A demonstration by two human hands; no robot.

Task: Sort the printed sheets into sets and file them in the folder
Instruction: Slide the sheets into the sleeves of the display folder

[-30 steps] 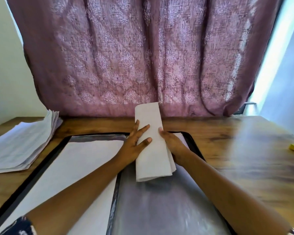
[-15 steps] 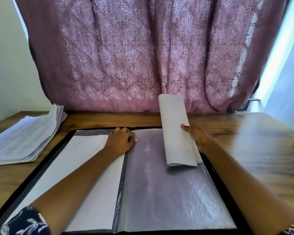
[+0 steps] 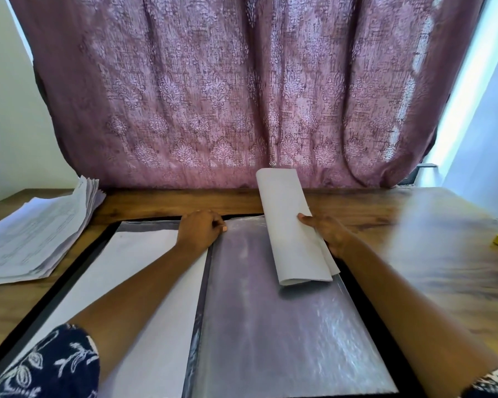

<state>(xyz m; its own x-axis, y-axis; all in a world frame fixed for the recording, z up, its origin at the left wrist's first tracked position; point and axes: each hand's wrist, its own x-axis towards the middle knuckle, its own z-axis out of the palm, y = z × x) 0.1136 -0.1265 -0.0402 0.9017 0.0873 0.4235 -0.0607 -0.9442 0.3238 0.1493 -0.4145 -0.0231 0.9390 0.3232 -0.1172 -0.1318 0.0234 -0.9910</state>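
Left hand (image 3: 199,229) shifted off to top edge of the open black folder (image 3: 69,282), curled, grip unclear; right hand (image 3: 325,231) alone clasps limp, light curled white printed sheets (image 3: 288,219) mid-length above its clear pocket (image 3: 270,326).

Wooden table (image 3: 414,225): folder (image 3: 270,340), paper stack (image 3: 32,239).

Reaches forward with both bare forearms, a dark blue floral sleeve (image 3: 41,366) covering the left elbow. Rests the left hand (image 3: 200,231) knuckles up, fingers curled under, thumb tip pointing right; unclear whether pinching anything. Grips a loosely rolled set of white paper sheets (image 3: 293,234) in the right hand (image 3: 329,235), thumb on top.
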